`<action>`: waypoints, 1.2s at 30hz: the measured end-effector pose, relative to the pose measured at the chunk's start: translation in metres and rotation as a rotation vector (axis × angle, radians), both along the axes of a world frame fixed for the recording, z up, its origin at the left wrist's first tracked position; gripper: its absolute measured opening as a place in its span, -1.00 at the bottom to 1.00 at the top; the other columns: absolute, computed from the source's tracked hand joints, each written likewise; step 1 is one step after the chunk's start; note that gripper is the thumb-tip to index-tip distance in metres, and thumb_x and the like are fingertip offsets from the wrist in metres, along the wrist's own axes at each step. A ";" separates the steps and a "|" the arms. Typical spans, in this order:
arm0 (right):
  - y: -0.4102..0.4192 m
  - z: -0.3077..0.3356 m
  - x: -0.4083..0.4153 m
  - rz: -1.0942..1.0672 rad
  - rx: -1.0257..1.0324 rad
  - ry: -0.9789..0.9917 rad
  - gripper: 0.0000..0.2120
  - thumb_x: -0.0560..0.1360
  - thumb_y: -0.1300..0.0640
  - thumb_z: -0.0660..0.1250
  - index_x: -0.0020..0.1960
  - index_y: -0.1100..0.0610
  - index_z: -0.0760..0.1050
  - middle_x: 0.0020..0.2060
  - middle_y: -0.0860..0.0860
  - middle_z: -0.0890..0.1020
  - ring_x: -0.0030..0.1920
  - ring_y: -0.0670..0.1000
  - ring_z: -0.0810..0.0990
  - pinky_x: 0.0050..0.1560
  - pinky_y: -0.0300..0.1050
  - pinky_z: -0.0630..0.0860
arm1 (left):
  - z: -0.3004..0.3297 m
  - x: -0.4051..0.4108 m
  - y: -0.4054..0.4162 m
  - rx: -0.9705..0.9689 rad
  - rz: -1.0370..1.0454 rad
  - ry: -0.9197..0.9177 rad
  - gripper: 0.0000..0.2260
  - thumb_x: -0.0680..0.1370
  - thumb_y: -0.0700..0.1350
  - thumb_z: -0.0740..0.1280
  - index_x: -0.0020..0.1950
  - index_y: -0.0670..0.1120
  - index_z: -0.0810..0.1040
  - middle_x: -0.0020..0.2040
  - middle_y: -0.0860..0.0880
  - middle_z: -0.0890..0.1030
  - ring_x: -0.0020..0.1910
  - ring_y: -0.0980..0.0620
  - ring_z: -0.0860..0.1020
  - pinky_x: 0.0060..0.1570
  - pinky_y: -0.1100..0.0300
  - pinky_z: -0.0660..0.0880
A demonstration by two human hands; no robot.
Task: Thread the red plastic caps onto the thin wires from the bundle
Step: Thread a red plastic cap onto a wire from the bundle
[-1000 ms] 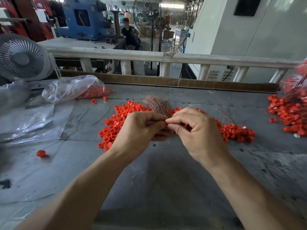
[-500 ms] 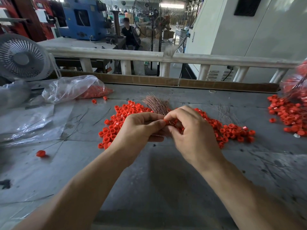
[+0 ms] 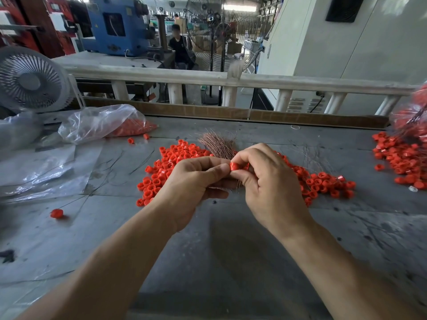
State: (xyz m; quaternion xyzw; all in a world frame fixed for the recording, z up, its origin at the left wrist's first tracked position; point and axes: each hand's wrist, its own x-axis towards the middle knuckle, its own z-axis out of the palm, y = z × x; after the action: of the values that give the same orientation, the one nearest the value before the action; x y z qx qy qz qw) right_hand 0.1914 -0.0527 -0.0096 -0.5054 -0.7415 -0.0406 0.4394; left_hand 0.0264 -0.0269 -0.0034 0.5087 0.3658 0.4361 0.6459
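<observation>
A: Status on the hands?

B: I see both up over the bench (image 3: 208, 250), meeting mid-frame. Left hand (image 3: 196, 181) has its fingers curled round the wire bundle (image 3: 218, 144); the copper-coloured wires fan out past its knuckles, away from the camera. Right hand (image 3: 270, 181) pinches one red cap (image 3: 234, 166) between thumb and index, right against the left thumb tip.

A: Cap on a wire?

B: Can't tell, the wire end is hidden at the pinch.

A: Rest of the caps?

B: Loose pile of caps (image 3: 171, 162) on the bench behind and left of the hands, running on right behind the right hand. Second heap (image 3: 402, 158) at the far right edge. One stray cap (image 3: 56, 213) near left. A clear bag (image 3: 101, 122) with more red caps inside lies far left, beside a white fan (image 3: 30, 80).
</observation>
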 end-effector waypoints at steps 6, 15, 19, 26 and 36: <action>-0.001 0.001 0.000 -0.028 0.013 -0.022 -0.96 0.54 0.19 0.43 -0.05 0.11 0.58 -0.09 -0.08 0.57 -0.04 -0.05 0.54 -0.04 -0.18 0.49 | -0.003 0.000 0.001 0.005 -0.025 0.001 -0.81 0.50 -0.09 0.41 0.01 -0.19 0.68 -0.07 -0.15 0.71 -0.11 -0.01 0.67 -0.15 0.18 0.61; 0.002 0.002 0.001 -0.040 0.060 -0.060 -0.94 0.53 0.13 0.45 -0.08 0.10 0.60 -0.15 -0.08 0.60 -0.07 -0.01 0.54 0.02 -0.05 0.49 | -0.003 -0.002 0.003 0.009 -0.041 -0.021 -0.79 0.53 -0.11 0.39 0.04 -0.23 0.67 -0.08 -0.17 0.71 -0.15 0.00 0.67 -0.16 0.18 0.61; 0.004 0.001 0.003 -0.053 0.047 -0.149 -0.93 0.53 0.07 0.47 -0.02 0.03 0.62 -0.06 -0.12 0.60 0.02 0.00 0.51 0.10 -0.04 0.44 | -0.007 -0.001 0.004 0.026 0.034 0.011 -0.85 0.59 -0.21 0.37 0.09 -0.27 0.64 -0.08 -0.22 0.67 -0.10 -0.08 0.63 -0.17 0.15 0.57; 0.003 0.004 0.002 -0.084 0.117 -0.172 -0.82 0.51 0.11 0.49 0.10 0.04 0.65 -0.09 -0.07 0.58 -0.04 0.01 0.53 0.00 -0.09 0.47 | -0.006 0.001 0.007 0.054 0.086 -0.075 -0.66 0.39 -0.14 0.45 0.12 -0.26 0.63 -0.11 -0.15 0.63 -0.18 0.02 0.57 -0.23 0.23 0.55; 0.002 0.001 0.001 0.019 0.030 -0.022 -0.83 0.54 0.13 0.48 0.12 0.11 0.66 -0.07 -0.05 0.63 -0.02 -0.01 0.59 0.01 -0.10 0.56 | -0.008 0.000 0.008 0.014 0.094 -0.076 -0.86 0.56 -0.23 0.38 0.07 -0.24 0.66 -0.07 -0.20 0.62 -0.11 -0.06 0.55 -0.14 0.15 0.53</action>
State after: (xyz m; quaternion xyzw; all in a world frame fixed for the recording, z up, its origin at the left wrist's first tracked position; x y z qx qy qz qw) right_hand 0.1922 -0.0503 -0.0082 -0.4912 -0.7503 -0.0534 0.4392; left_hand 0.0264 -0.0185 -0.0113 0.4786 0.3617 0.4874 0.6345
